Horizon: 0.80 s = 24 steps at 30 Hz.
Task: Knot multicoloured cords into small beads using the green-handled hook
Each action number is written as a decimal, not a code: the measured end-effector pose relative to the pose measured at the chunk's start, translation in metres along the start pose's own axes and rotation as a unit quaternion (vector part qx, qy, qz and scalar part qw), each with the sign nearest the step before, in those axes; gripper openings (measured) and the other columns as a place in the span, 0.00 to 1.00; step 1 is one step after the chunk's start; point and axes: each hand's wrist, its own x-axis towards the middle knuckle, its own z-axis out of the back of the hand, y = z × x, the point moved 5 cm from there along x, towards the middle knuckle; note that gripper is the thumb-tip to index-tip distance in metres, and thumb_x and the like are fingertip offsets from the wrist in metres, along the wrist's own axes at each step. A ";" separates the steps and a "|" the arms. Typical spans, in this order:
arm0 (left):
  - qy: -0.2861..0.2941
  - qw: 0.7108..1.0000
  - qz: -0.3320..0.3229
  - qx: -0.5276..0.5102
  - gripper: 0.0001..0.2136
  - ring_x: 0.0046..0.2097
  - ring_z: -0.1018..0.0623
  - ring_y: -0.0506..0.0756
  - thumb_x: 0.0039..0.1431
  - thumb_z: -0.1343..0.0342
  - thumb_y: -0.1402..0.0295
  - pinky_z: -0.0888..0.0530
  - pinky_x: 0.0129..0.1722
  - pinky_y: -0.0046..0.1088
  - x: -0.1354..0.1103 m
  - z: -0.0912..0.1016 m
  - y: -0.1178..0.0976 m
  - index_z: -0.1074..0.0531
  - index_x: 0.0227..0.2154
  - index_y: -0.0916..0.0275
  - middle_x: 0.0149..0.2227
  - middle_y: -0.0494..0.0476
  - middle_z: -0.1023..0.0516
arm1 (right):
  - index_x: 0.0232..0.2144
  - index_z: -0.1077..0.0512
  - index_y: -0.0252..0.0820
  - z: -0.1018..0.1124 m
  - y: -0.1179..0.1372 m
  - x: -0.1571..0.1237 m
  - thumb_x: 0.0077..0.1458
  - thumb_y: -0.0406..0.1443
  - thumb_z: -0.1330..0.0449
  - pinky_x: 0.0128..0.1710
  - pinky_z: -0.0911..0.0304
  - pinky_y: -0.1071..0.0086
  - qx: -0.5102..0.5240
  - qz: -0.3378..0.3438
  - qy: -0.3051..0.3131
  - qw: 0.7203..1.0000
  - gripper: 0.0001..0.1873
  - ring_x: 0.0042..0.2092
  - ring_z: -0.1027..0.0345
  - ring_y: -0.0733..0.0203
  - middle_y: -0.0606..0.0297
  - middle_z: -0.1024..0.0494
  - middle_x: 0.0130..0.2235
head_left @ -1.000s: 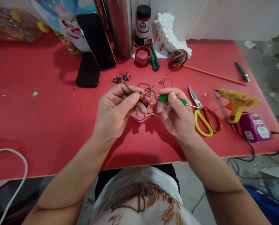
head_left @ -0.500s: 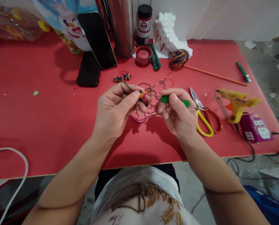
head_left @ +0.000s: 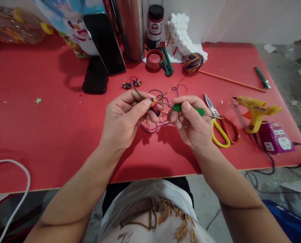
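Between the thumb and fingers of my left hand (head_left: 126, 119) is a small multicoloured crochet piece (head_left: 155, 106), partly covered by the fingertips. My right hand (head_left: 191, 118) is closed around the green handle of a crochet hook (head_left: 178, 107). The hook's thin metal shaft reaches left to the crochet piece; whether its tip is inside a stitch is too small to tell. Loose loops of yarn (head_left: 150, 130) lie on the table under both hands. A strand runs back toward a yarn ball (head_left: 194, 63). Two small finished-looking crochet pieces (head_left: 132, 83) rest beyond my left hand.
Scissors (head_left: 220, 125), a yellow glue gun (head_left: 258, 109) and a purple box (head_left: 277, 138) lie to the right on the red table (head_left: 72, 135). At the back stand a phone (head_left: 105, 45), a metal flask (head_left: 130, 30), a jar (head_left: 155, 27) and a green cutter (head_left: 167, 62).
My right hand and the crochet hook have shifted very slightly left. The crochet piece in my left hand has tilted a little; the rest looks the same.
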 end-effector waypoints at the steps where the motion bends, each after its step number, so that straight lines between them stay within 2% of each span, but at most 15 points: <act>1: -0.001 1.000 0.002 -0.004 0.02 0.27 0.18 0.47 0.65 0.31 0.73 0.22 0.25 0.19 0.000 0.000 0.000 0.16 0.36 0.61 0.32 0.53 0.14 | 0.41 0.17 0.49 0.000 0.000 0.000 0.66 0.47 0.31 0.23 0.36 0.67 0.000 0.001 0.001 1.000 0.11 0.24 0.35 0.64 0.67 0.22 0.27; 10: 0.038 0.997 0.043 -0.049 0.02 0.25 0.18 0.47 0.65 0.31 0.73 0.23 0.24 0.15 0.001 -0.003 0.000 0.17 0.35 0.63 0.31 0.54 0.14 | 0.39 0.17 0.47 0.000 0.001 0.002 0.65 0.46 0.31 0.22 0.39 0.70 0.010 0.003 0.005 1.000 0.10 0.25 0.33 0.64 0.67 0.22 0.25; 16: 0.033 0.995 0.079 -0.046 0.07 0.24 0.19 0.47 0.61 0.27 0.68 0.25 0.23 0.15 0.002 -0.001 0.002 0.18 0.34 0.64 0.31 0.56 0.15 | 0.38 0.18 0.45 -0.001 -0.001 0.004 0.64 0.46 0.30 0.21 0.41 0.71 0.027 0.002 0.015 1.000 0.12 0.23 0.33 0.66 0.68 0.22 0.24; 24: 0.054 0.987 0.114 -0.102 0.02 0.24 0.19 0.47 0.61 0.33 0.75 0.22 0.25 0.16 0.002 -0.001 0.005 0.16 0.33 0.64 0.29 0.55 0.15 | 0.39 0.17 0.45 -0.001 -0.002 0.004 0.66 0.45 0.31 0.22 0.42 0.71 0.045 -0.003 0.033 0.998 0.10 0.22 0.34 0.68 0.69 0.21 0.24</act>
